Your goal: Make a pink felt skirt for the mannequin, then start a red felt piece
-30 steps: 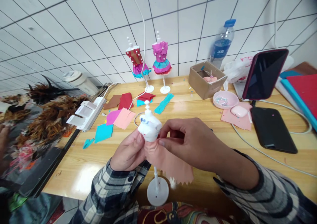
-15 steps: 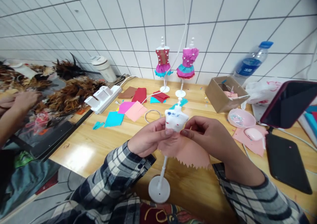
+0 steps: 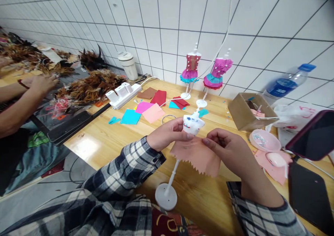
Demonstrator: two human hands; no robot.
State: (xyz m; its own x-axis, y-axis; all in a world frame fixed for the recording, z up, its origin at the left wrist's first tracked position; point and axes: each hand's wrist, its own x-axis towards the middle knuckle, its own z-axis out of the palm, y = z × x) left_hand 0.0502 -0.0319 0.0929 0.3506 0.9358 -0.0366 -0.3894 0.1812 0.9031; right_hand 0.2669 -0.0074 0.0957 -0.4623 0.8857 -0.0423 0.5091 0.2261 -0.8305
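Note:
A small white dress form (image 3: 193,124) with blue and red marks on its chest leans on a round-based stand (image 3: 166,196). Wrapped around its waist, my left hand (image 3: 168,134) is closed, the thumb pressing the top edge of a salmon-pink piece of fabric (image 3: 199,157) against it. This fabric hangs in front of the stand, and its lower edge is cut in zigzags. At its upper right corner, my right hand (image 3: 229,149) pinches the fabric between thumb and forefinger, holding it away from the form. The form's back is hidden.
Two dressed forms (image 3: 191,67) stand by the tiled wall. Coloured fabric squares (image 3: 131,116) and a power strip (image 3: 125,96) lie left. On the right are a cardboard box (image 3: 244,116), a pink bowl (image 3: 264,147) and phones (image 3: 310,190). Another person's hands (image 3: 43,84) work among brown feathers (image 3: 91,88).
My view has swung, so the scene sits further right. My right hand has drawn away from the form, stretching the fabric's top edge sideways. My left hand keeps its hold.

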